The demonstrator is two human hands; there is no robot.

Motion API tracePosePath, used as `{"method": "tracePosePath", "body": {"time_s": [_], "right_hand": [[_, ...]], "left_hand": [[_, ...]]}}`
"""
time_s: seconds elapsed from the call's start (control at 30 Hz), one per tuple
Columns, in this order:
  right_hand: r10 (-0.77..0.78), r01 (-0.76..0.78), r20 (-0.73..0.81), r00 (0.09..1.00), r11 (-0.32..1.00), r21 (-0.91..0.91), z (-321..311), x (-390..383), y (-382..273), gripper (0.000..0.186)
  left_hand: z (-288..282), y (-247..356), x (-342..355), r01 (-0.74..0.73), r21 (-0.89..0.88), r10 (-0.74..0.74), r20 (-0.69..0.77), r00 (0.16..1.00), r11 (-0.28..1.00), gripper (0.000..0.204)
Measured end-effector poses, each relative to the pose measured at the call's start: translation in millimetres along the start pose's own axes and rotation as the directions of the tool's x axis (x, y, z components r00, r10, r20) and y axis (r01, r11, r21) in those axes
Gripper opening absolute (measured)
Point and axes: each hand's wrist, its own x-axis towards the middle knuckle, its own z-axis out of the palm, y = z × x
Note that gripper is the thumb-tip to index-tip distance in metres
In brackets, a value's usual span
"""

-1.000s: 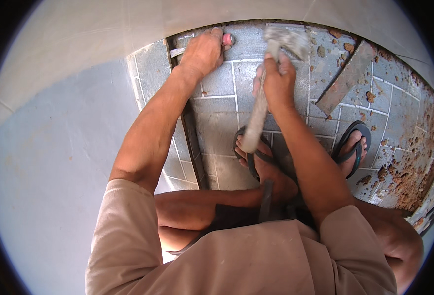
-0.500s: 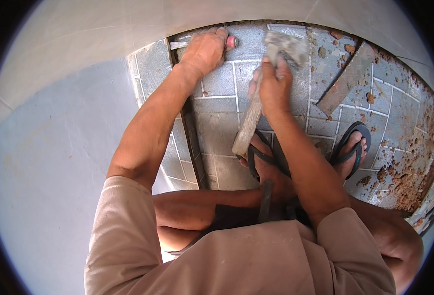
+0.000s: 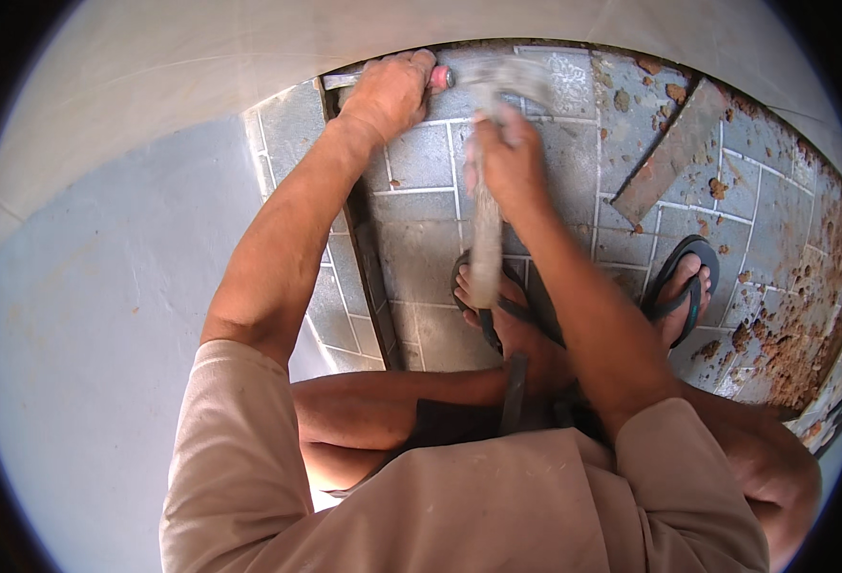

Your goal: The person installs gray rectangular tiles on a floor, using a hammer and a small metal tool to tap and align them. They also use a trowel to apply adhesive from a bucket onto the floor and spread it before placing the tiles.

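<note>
My left hand (image 3: 392, 94) is closed around a chisel (image 3: 343, 81) that lies low along the foot of the wall. Its flat metal blade points left against the dark edge strip (image 3: 368, 258), and its red end (image 3: 441, 78) sticks out on the right of my fist. In my closed right hand (image 3: 509, 158) is a hammer (image 3: 485, 248), gripped high on its wooden handle. The hammer's head is smeared by motion and sits just right of the chisel's red end; whether the two touch I cannot tell.
Grey tiles (image 3: 421, 158) with white joints cover the floor, bounded by a curved pale wall (image 3: 440, 21). A flat dusty strip (image 3: 669, 158) lies at the right, near reddish-brown crumbs (image 3: 793, 358). My sandalled feet stand below the hammer; a smooth grey surface (image 3: 125, 334) spreads at left.
The hammer in my right hand has swung left toward the chisel's red end, its handle now more upright. My left hand and the chisel have shifted very slightly left.
</note>
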Motion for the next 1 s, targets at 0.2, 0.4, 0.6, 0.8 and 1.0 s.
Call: {"method": "tracePosePath", "body": {"time_s": [0.2,0.4,0.6,0.8,1.0], "right_hand": [[0.025,-0.013,-0.074,0.997,0.988,0.157,5.4,-9.9,-7.1,0.019],[0.005,0.024,-0.128,0.992,0.975,0.219,1.5,-5.4,-7.7,0.02],[-0.015,0.013,-0.028,1.0,0.998,-0.061,6.8,-9.3,-2.4,0.017],[-0.023,0.026,-0.088,0.996,0.999,0.039,-6.4,-27.2,-1.6,0.016],[-0.042,0.053,-0.114,0.993,0.994,0.094,-2.6,-35.8,-4.0,0.022]], "left_hand": [[-6.0,-1.6,1.7,0.022,-0.037,-0.021,0.027,0.999,0.999,0.023],[-4.5,-7.2,1.0,-0.016,-0.022,0.016,-0.005,1.0,1.0,0.022],[-4.5,-3.5,1.8,-0.016,-0.055,0.016,-0.005,1.0,0.998,0.026],[-12.2,5.1,-5.7,0.032,-0.07,-0.022,0.143,0.99,0.997,0.038],[-13.4,1.7,-5.5,0.037,-0.03,-0.03,0.202,0.979,0.999,0.039]]}}
